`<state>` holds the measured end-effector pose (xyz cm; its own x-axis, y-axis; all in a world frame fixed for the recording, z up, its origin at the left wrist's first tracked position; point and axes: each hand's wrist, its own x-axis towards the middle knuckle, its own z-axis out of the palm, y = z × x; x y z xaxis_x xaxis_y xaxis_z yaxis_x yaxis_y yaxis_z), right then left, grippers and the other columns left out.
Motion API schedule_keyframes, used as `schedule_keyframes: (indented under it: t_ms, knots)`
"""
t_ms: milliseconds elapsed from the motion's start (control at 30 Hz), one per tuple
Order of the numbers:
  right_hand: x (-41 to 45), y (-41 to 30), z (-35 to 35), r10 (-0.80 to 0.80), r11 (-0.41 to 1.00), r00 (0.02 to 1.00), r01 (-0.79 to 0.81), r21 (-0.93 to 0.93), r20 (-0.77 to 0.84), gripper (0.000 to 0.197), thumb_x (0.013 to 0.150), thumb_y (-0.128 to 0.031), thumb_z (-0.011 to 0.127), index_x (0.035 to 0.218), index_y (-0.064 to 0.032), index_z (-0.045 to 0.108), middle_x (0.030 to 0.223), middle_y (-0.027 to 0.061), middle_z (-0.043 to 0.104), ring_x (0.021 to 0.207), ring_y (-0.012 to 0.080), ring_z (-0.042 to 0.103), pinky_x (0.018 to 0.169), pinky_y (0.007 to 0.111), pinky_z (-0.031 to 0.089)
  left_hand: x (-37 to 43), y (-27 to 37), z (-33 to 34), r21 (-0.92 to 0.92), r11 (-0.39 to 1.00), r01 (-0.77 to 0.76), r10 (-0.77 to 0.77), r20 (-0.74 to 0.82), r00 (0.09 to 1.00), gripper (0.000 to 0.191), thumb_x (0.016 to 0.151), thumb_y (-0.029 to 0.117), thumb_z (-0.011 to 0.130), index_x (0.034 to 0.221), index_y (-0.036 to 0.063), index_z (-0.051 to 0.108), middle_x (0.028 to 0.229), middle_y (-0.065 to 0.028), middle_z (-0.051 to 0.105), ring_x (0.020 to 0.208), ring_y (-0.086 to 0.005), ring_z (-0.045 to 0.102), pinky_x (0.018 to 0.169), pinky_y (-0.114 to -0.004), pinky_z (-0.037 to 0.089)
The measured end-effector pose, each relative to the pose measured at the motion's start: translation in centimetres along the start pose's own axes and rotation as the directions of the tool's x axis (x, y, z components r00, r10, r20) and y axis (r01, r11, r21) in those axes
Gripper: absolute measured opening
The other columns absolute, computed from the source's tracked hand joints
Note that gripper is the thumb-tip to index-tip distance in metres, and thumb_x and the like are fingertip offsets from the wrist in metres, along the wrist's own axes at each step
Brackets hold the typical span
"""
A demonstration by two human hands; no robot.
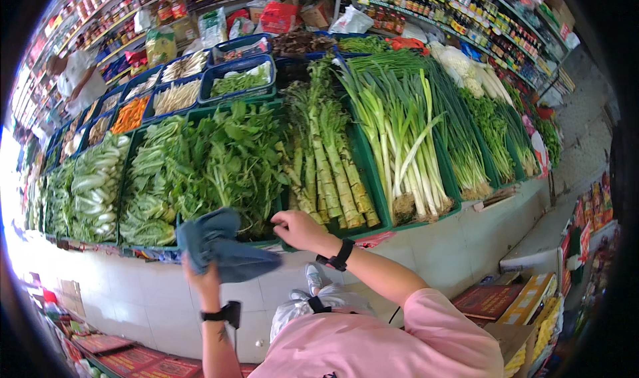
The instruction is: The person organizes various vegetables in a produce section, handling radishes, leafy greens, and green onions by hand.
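My left hand [202, 275] holds a bunched blue cloth [219, 248] up before the front edge of the vegetable display. To its right, my right hand [299, 231] is at the front rim of the crates with its fingers curled, and nothing shows in it. Beyond the cloth lie leafy greens [224, 163] with stems towards me. Thick stem lettuce [334, 178] lies just past my right hand, in a green crate. Further right are large leeks [414, 173] with roots at the near end. Black bands with small devices are on both wrists.
Bok choy [100, 188] and carrots [131, 114] sit in crates on the left. Shelves of bottles [449, 18] stand behind. A person [77, 78] is at the far left. Red cartons [486, 300] lie behind me on the right, by the tiled floor [145, 298].
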<state>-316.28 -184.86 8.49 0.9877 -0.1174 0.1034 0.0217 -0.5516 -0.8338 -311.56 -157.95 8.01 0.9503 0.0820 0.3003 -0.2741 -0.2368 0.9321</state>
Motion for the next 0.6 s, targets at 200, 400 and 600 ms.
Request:
schedule_keyframes:
  t_ms: [200,400,600]
  knots:
    - [2.7,9.2,-1.7,0.222,0.907,0.963,-0.262,-0.330,-0.154,0.032,0.077,-0.023,0.064,0.085,0.0066,0.054,0.078,0.0245,0.061,0.074,0.0391,0.060,0.067,0.045,0.050,1.5,-2.3,-6.7,-0.039,0.992,0.117,-0.123,-0.203,0.971,0.040,0.081,0.008,0.063,0.115,-0.0071,0.050,0.109,-0.0140,0.057,0.091,-0.0226,0.054,0.081,-0.034,0.047]
    - [5.1,12.3,0.6,0.294,0.804,0.928,-0.369,-0.466,-0.227,0.042,0.074,-0.029,0.069,0.091,0.0075,0.056,0.087,0.0213,0.058,0.082,0.0345,0.060,0.068,0.041,0.051,0.5,-5.3,-9.0,-0.473,0.833,0.287,-0.437,-0.245,0.865,0.039,0.084,0.015,0.058,0.119,-0.0017,0.051,0.111,-0.0163,0.056,0.094,-0.0294,0.058,0.084,-0.039,0.049]
    - [5.3,11.8,-1.4,0.369,0.847,0.927,-0.366,-0.386,-0.068,0.035,0.076,-0.029,0.065,0.076,0.0059,0.061,0.079,0.0240,0.062,0.076,0.0358,0.062,0.068,0.042,0.051,1.8,-8.0,-8.9,-0.481,0.809,0.337,-0.497,-0.254,0.830,0.039,0.085,0.019,0.058,0.118,-0.0011,0.052,0.110,-0.0155,0.058,0.095,-0.0293,0.059,0.085,-0.039,0.049]
